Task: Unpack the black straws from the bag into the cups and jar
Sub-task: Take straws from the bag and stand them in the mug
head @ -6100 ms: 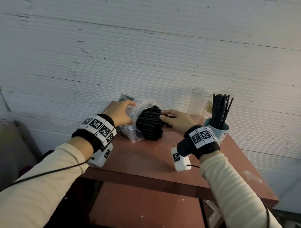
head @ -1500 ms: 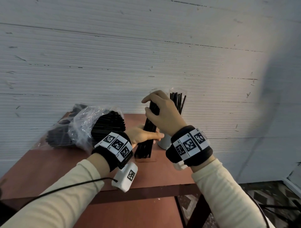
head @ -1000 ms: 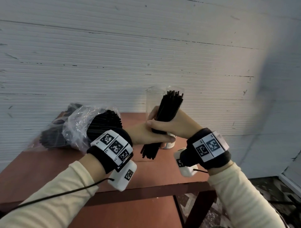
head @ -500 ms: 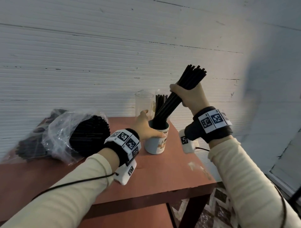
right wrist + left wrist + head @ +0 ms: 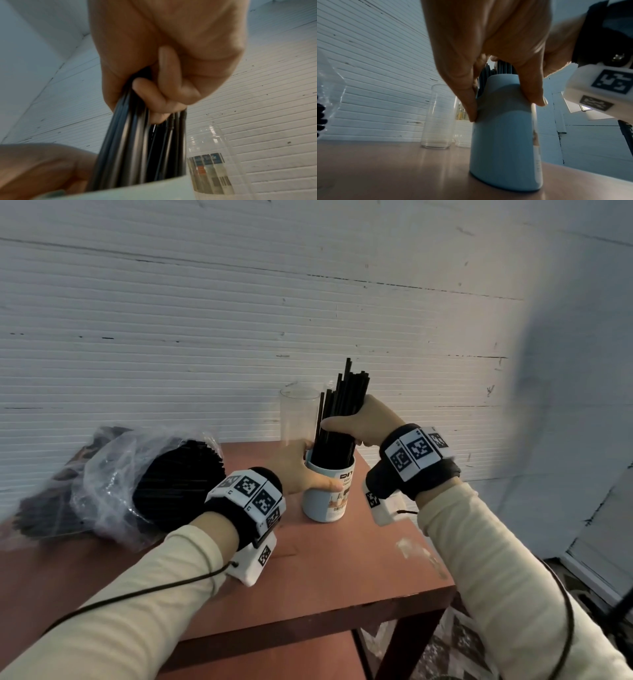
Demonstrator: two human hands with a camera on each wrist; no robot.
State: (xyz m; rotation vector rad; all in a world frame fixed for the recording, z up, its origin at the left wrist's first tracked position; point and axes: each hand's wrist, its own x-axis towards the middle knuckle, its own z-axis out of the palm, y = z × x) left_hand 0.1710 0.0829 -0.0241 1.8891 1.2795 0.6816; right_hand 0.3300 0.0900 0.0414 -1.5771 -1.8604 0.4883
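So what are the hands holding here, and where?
Right hand grips the black straw bundle mid-length; left hand grips the light-blue paper cup near its rim.

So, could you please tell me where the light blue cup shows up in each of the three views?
Head: the light blue cup stands centre frame on the table, the left hand gripping it.
Left wrist: cup fills the centre, under the fingers.
Right wrist: only its rim along the bottom edge.
Shared landmark: the black straws standing in it.
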